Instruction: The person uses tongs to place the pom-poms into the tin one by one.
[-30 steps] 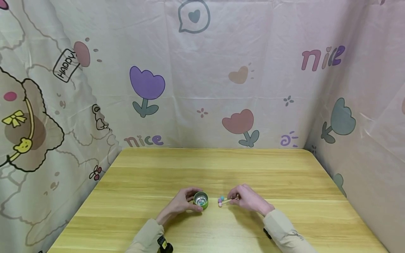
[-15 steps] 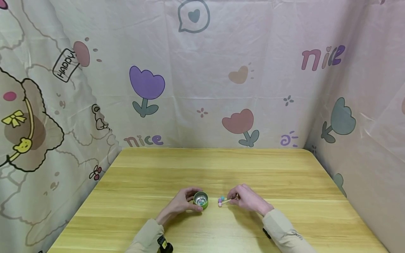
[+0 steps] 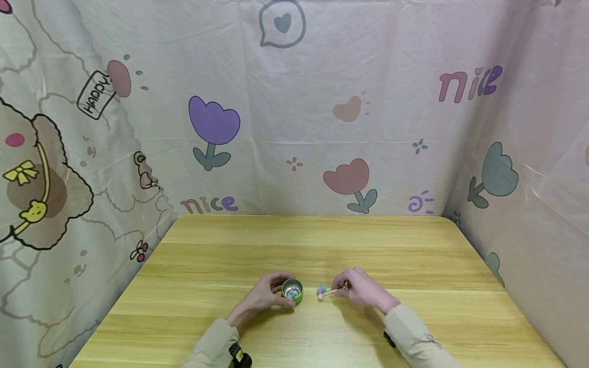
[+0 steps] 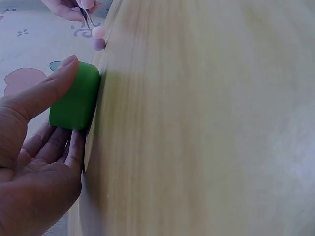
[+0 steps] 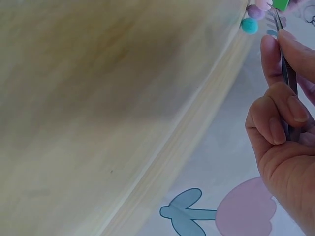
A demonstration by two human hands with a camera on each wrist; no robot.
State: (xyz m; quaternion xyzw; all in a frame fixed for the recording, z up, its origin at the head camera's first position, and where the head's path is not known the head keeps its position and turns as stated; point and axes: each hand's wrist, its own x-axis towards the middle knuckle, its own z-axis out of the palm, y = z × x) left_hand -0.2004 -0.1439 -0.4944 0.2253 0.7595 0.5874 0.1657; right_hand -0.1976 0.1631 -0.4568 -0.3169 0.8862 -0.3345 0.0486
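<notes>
In the head view my left hand holds a small round green tin on the table, thumb on the near side and fingers round the far side. Small coloured balls lie inside its silvery interior. My right hand grips metal tweezers between thumb and fingers, pointing left. Their tips are right at a pink pompom. A purple pompom and a teal pompom sit close beside it, in a small cluster to the right of the tin.
The wood-grain table runs back to a printed cloth backdrop, which also hangs along both sides. Both forearms reach in from the near edge in light sleeves. A black device sits at the left wrist.
The right hand and tweezers have shifted only very slightly at the pompoms. The left hand and tin stay where they were.
</notes>
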